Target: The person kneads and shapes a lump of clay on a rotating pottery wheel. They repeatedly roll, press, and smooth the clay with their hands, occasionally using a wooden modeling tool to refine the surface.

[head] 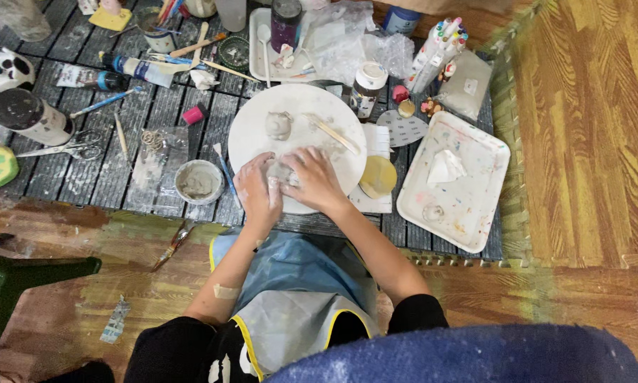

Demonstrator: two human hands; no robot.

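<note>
Grey clay point(282, 172) sits pressed between our two hands at the near edge of the round white board point(255, 135). Our left hand point(257, 191) curls over its left side and our right hand point(313, 179) closes over its right, fingers gripping the lump. Just beyond the fingers a small clay pot point(278, 125) and a wooden stick point(335, 133) lie on the board. Left of our left hand stand a bowl of slip point(198, 181) and a blue paintbrush point(224, 169); right of our right hand lies a white tray point(475, 206).
</note>
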